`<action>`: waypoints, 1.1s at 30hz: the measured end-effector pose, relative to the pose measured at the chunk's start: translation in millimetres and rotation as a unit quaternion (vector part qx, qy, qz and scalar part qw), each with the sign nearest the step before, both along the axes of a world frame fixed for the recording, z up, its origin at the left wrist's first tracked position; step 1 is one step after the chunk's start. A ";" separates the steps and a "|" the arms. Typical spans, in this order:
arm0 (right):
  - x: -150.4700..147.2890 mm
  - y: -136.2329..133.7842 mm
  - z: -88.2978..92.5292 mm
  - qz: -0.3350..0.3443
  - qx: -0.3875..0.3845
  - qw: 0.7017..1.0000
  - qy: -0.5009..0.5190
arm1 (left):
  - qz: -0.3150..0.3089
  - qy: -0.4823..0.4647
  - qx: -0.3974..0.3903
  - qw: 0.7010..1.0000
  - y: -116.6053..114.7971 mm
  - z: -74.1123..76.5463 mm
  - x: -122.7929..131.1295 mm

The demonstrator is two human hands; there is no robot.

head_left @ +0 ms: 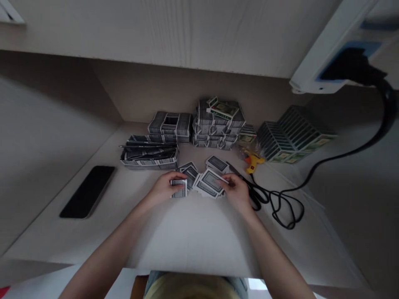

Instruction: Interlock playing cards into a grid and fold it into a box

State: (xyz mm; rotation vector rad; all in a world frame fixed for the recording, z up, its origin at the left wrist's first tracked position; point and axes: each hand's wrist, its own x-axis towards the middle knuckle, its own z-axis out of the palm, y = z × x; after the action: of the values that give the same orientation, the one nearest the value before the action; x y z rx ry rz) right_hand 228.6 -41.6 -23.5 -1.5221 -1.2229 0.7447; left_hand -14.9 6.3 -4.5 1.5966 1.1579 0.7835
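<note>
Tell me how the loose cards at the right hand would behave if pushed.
The loose cards would probably slide apart, since they overlap unevenly. Looking thin, each is likely light and somewhat bendy. Lying mostly flat, they seem unlikely to roll.

Dim light, soft shadows.

I see loose cards midway across the tabletop, between the left hand and right hand. The phone lies well to their left. Behind the left hand, I have a tray with flat pieces in it, a hollow block behind that, and a stack to the block's right, bearing a carton. At right rear are rows of packs, the glue gun to their left.
</note>
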 end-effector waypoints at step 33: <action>-32.6 -2.5 1.1 0.143 -0.036 0.937 0.315 | -0.106 -0.097 0.043 0.989 -22.6 -4.9 14.0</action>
State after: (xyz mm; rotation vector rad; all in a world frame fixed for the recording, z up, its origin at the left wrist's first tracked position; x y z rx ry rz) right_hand 196.0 -44.1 -22.4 -1.0329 -0.9307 1.3589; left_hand -0.9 -16.3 -9.4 1.6430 0.8103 0.8378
